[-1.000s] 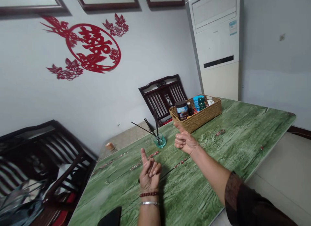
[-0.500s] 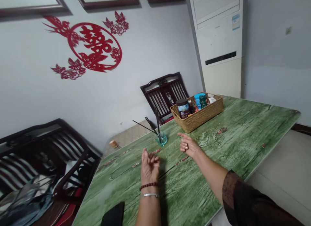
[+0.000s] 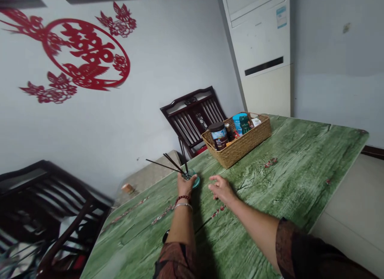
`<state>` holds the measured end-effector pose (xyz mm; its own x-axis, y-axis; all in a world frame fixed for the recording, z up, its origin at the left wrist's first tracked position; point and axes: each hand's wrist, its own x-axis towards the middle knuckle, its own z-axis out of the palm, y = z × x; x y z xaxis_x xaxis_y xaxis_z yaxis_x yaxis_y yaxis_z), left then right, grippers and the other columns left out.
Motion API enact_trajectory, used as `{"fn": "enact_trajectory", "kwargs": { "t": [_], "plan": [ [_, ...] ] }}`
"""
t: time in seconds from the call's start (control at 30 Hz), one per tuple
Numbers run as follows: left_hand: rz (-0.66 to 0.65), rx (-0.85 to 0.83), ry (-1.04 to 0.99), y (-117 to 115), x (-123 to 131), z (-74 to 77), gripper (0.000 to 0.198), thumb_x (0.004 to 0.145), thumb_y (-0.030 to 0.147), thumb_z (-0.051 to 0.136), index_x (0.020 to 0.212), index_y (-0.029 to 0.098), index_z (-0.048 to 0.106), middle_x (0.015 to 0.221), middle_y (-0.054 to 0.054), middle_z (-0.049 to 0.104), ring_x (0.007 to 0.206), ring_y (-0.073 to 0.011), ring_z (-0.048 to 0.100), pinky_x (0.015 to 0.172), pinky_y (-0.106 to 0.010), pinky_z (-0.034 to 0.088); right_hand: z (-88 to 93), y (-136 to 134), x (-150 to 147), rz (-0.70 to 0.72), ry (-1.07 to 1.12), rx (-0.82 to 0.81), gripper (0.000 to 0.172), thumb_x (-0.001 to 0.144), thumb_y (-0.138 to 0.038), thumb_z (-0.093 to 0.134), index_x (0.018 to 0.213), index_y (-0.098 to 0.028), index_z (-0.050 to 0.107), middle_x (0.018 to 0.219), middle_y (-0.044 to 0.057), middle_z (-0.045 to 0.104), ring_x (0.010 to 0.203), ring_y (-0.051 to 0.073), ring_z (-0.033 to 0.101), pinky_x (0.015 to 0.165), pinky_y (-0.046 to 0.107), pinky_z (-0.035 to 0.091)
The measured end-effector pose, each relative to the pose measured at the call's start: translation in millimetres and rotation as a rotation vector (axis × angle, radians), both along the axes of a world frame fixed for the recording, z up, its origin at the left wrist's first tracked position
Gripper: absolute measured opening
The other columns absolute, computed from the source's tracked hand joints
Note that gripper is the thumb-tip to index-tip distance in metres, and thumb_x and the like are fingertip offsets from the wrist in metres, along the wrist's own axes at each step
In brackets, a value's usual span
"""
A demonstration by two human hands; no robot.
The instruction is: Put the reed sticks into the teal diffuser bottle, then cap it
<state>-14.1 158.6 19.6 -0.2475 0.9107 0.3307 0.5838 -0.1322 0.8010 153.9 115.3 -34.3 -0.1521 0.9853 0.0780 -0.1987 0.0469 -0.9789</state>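
A reed diffuser (image 3: 196,182), a small teal glass jar with several dark sticks leaning out, stands on the green marbled table. My left hand (image 3: 185,186), wearing a red bead bracelet and a silver bangle, has its fingers at the jar's left side and its thumb at the right, wrapped around the near part of the glass. The hand partly hides the jar. To the right, my right hand (image 3: 222,190) hovers over the table, holding nothing, its index finger and thumb stretched forward and apart.
Beyond my right hand stands a woven basket (image 3: 240,149) with a dark-lidded jar (image 3: 218,136), a blue container (image 3: 239,121) and a green bottle (image 3: 244,124). Dark wooden chairs (image 3: 195,115) border the table. A small dark object (image 3: 165,236) shows beside my left forearm.
My left hand has moved forward from above the table to the reed diffuser and closed around its jar. My right hand has shifted slightly, its fingers loosening. The view has turned a little right.
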Motion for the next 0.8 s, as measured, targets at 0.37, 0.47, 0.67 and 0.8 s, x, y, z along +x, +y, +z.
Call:
{"fn": "enact_trajectory", "kwargs": {
  "t": [0.37, 0.47, 0.67, 0.8],
  "plan": [
    [0.008, 0.088, 0.118, -86.7, 25.3, -15.5, 0.046, 0.065, 0.027, 0.073, 0.109, 0.018, 0.061, 0.105, -0.012, 0.066, 0.103, -0.0286, 0.061, 0.093, -0.047, 0.047, 43.9, -40.2, 2.0, -0.101, -0.359, 0.522, 0.084, 0.065, -0.029, 0.080, 0.138, -0.018, 0.039, 0.126, 0.012, 0.059, 0.119, 0.025, 0.055, 0.104, 0.042, 0.042],
    [-0.049, 0.075, 0.177, -123.4, 41.0, -18.9, 0.042, 0.071, 0.025, 0.067, 0.112, 0.019, 0.062, 0.115, -0.013, 0.064, 0.110, -0.0286, 0.060, 0.093, -0.044, 0.047, 58.2, -53.2, 1.3, -0.011, -0.428, 0.543, 0.077, 0.068, -0.030, 0.079, 0.135, -0.016, 0.042, 0.126, 0.014, 0.059, 0.118, 0.026, 0.056, 0.102, 0.042, 0.043],
    [-0.099, 0.033, 0.271, -162.5, 68.4, -17.3, 0.043, 0.077, 0.024, 0.060, 0.120, 0.017, 0.061, 0.123, -0.019, 0.060, 0.111, -0.0332, 0.061, 0.090, -0.046, 0.049, 68.0, -75.3, 4.1, 0.119, -0.552, 0.679, 0.018, 0.083, -0.022, 0.064, 0.100, -0.017, 0.061, 0.104, 0.008, 0.065, 0.103, 0.022, 0.060, 0.095, 0.036, 0.045],
    [-0.132, 0.085, 0.295, -171.2, 73.6, -18.8, 0.059, 0.077, 0.030, 0.063, 0.133, 0.016, 0.051, 0.134, -0.021, 0.054, 0.122, -0.0347, 0.055, 0.097, -0.050, 0.047, 72.3, -83.7, 6.0, 0.110, -0.442, 0.595, 0.021, 0.095, -0.028, 0.047, 0.084, -0.019, 0.063, 0.089, 0.006, 0.067, 0.092, 0.019, 0.063, 0.088, 0.032, 0.048]
  ]
}}
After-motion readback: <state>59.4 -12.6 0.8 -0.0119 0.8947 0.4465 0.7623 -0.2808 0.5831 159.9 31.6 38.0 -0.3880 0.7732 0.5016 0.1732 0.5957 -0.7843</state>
